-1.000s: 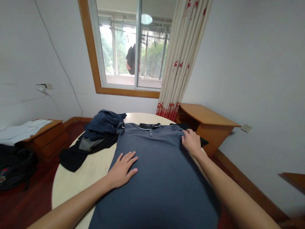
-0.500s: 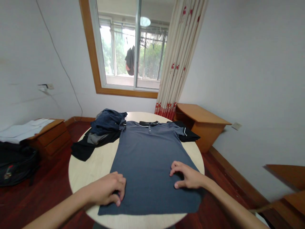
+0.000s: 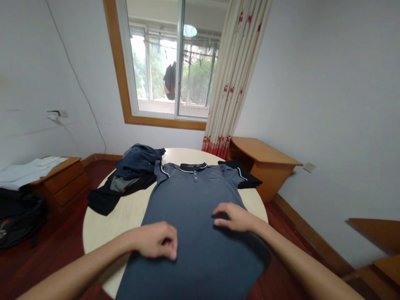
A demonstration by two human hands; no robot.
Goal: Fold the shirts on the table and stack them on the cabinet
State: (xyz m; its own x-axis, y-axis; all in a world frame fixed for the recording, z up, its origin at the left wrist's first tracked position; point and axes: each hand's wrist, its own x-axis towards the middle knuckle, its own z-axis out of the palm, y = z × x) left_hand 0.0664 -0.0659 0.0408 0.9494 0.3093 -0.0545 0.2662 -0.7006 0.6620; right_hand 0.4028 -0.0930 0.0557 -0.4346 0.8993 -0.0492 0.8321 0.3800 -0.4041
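A dark grey polo shirt (image 3: 190,204) lies spread face up, its black white-edged collar (image 3: 193,167) toward the window and its lower end running out of the picture's bottom edge. Over the shirt's left side is my left hand (image 3: 158,239), fingers curled in to meet the thumb; whether cloth is pinched there is hidden. My right hand (image 3: 234,216) hovers or rests at the shirt's right side, with a gap between thumb and fingers. Contact with the cloth cannot be told for sure. Under the shirt's right lower part the cloth hangs past the table edge.
The round pale table (image 3: 125,223) carries a heap of dark clothes (image 3: 137,162) at back left and folded black cloth (image 3: 250,180) at back right. A wooden desk (image 3: 265,152) stands behind it on the right. A black bag (image 3: 21,216) sits on the floor at left.
The shirt has slid toward me, its hem passing out of view, and its left sleeve now lies flatter. Both hands have shifted inward and slightly away from me; the left fingers have closed toward the thumb.
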